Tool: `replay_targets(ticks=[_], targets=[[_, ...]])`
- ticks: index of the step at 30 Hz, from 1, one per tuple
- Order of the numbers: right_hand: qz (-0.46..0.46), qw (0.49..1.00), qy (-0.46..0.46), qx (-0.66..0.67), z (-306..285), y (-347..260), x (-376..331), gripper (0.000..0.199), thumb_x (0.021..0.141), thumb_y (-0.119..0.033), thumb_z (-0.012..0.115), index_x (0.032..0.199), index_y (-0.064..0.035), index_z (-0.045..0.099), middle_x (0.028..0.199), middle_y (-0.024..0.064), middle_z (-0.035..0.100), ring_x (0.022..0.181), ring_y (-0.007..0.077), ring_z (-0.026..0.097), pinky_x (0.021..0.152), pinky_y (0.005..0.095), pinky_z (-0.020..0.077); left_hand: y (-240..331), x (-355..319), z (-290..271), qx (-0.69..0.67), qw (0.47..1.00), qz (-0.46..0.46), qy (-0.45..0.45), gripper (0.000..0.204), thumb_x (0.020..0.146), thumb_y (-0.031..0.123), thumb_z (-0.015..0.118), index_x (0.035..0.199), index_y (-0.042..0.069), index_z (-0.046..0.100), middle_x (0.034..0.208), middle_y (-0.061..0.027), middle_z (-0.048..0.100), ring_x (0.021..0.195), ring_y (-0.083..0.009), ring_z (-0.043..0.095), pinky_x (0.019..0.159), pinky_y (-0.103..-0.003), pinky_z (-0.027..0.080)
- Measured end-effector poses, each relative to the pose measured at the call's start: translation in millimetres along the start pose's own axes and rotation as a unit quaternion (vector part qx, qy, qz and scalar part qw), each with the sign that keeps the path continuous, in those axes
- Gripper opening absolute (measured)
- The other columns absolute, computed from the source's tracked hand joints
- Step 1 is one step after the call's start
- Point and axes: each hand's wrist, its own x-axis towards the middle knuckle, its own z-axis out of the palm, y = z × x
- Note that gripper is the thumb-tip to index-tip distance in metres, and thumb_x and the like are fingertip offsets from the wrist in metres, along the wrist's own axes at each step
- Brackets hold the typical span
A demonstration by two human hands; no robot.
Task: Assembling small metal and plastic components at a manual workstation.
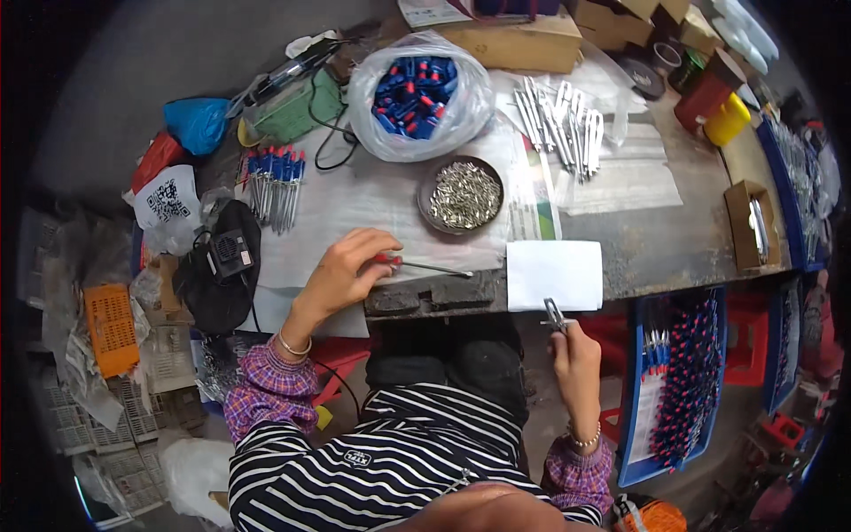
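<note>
My left hand [347,270] is closed at the near edge of the workbench, fingers and thumb around the red handle of a screwdriver [430,267]. Its dark shaft points right, along the bench edge. Lower and to the right, my right hand [577,353] grips a slotted silver metal piece [554,312]. That piece stands up from the fingers over the near edge of a white pad [557,273]; its lower part is hidden in the hand. A round bowl [425,211] of small metal pins [465,195] sits beyond the screwdriver.
A plastic bag [363,124] of blue-and-red handles [415,96] stands behind the bowl. Silver metal pieces [567,129] lie at back right, blue-handled tools [275,186] at left. A black device [230,253] sits left. A blue tray [631,417] of tools is low at right.
</note>
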Motion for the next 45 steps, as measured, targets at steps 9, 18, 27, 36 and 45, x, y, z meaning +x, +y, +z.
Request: replay_targets(ticks=[9,18,27,36,45], targets=[[-0.240,0.969,-0.048,-0.001,-26,-96,85,0.024,0.073,0.011,0.053,0.095,0.0017,0.055,0.096,0.0173,0.061,0.065,0.0312,0.058,0.059,0.0358,0.0453,-44,92,-46,0.187,0.957,0.104,0.195,0.037,0.068,-0.008,0.058,0.103,0.004,0.059,0.110,-0.0133,0.059,0.112,-0.0339,0.051,0.095,-0.040,0.042],[-0.386,0.905,-0.091,-0.151,61,-128,215,0.011,0.070,0.007,0.054,0.078,0.0026,0.048,0.131,0.0105,0.046,0.066,0.0366,0.059,0.059,0.0441,0.0476,-74,98,-31,0.217,0.945,0.149,0.194,0.018,0.071,-0.003,0.057,0.087,0.003,0.062,0.095,-0.0092,0.058,0.106,-0.0296,0.052,0.088,-0.037,0.045],[-0.319,0.923,-0.125,-0.177,66,-88,214,0.005,0.075,0.001,0.056,0.073,0.0024,0.051,0.125,0.0026,0.053,0.067,0.0328,0.061,0.060,0.0406,0.0493,-77,93,-22,0.207,0.944,0.150,0.207,0.024,0.068,-0.004,0.056,0.089,0.005,0.064,0.096,-0.0091,0.060,0.099,-0.0290,0.056,0.079,-0.036,0.049],[-0.321,0.930,-0.141,-0.108,50,-80,227,0.007,0.072,0.003,0.056,0.073,0.0035,0.049,0.125,0.0058,0.053,0.077,0.0352,0.059,0.064,0.0408,0.0473,-63,115,-18,0.162,0.959,0.061,0.224,0.026,0.072,0.000,0.062,0.097,0.008,0.065,0.087,-0.0097,0.062,0.084,-0.0268,0.058,0.074,-0.035,0.047],[-0.330,0.926,-0.157,-0.099,43,-84,232,0.013,0.063,0.008,0.054,0.075,0.0029,0.053,0.124,0.0091,0.053,0.078,0.0364,0.059,0.068,0.0433,0.0480,-33,152,-4,0.091,0.962,0.181,0.184,0.030,0.070,0.002,0.063,0.100,0.005,0.064,0.094,-0.0113,0.060,0.091,-0.0281,0.055,0.082,-0.036,0.045]])
